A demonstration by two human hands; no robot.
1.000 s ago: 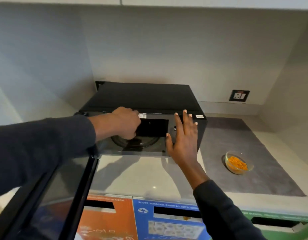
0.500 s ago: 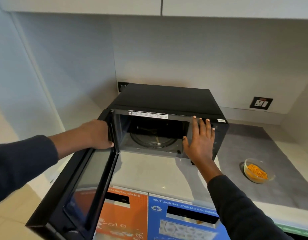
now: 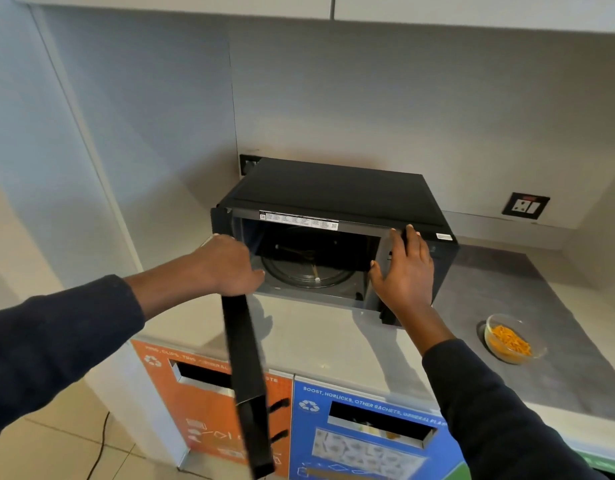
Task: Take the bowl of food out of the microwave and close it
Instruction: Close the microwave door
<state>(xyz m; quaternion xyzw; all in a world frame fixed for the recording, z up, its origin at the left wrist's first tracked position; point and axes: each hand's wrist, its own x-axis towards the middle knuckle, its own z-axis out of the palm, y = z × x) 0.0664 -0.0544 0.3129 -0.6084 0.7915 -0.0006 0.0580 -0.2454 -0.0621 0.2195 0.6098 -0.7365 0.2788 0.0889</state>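
A black microwave [image 3: 333, 188] stands on the counter with its cavity exposed; only the glass turntable [image 3: 307, 268] lies inside. Its door [image 3: 247, 379] juts toward me, seen edge-on, hinged at the left. My left hand [image 3: 226, 265] grips the top edge of the door near the hinge. My right hand [image 3: 404, 271] rests flat, fingers apart, on the microwave's right front panel. The clear glass bowl of orange food [image 3: 512, 339] sits on the grey mat to the right of the microwave, apart from both hands.
A grey mat [image 3: 541, 306] covers the counter's right part. Below the counter edge are an orange bin front [image 3: 195, 393] and a blue bin front [image 3: 361, 445] with slots. A wall socket [image 3: 526, 207] is behind. Cabinets hang above, and a wall closes the left side.
The door has swung from wide open at the left to pointing straight out at me. My left hand moved from the cavity onto the door's edge. My right hand stays on the panel.
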